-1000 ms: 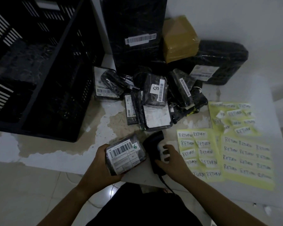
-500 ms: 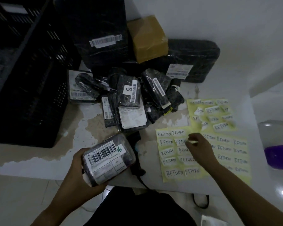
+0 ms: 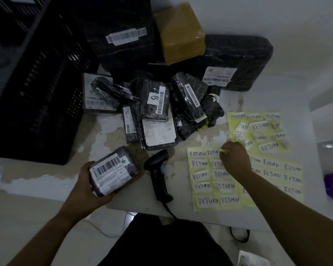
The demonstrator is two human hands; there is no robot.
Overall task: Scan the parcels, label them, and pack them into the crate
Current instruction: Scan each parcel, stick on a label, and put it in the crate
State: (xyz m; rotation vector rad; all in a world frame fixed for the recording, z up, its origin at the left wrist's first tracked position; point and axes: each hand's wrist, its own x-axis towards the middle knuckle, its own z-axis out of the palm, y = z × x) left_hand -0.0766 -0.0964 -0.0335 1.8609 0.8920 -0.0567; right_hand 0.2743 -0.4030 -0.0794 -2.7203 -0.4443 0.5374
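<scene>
One parcel [image 3: 112, 172] was gripped in the left hand [image 3: 85, 187], barcode face up, probably to receive a label. A sticker [image 3: 224, 150] was pinched at the top edge of the yellow sheet [image 3: 210, 181] by the right hand [image 3: 235, 160]. The scanner [image 3: 158, 175] was seen lying between them, and the crate [image 3: 37, 93] was set at the left.

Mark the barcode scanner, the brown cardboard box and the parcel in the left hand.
Black handheld barcode scanner [image 3: 159, 182]: head view, mid-handle.
Brown taped cardboard box [image 3: 179, 24]: head view, upper face.
Black plastic-wrapped parcel with green-marked label [image 3: 112, 171]: head view, white shipping label.
</scene>
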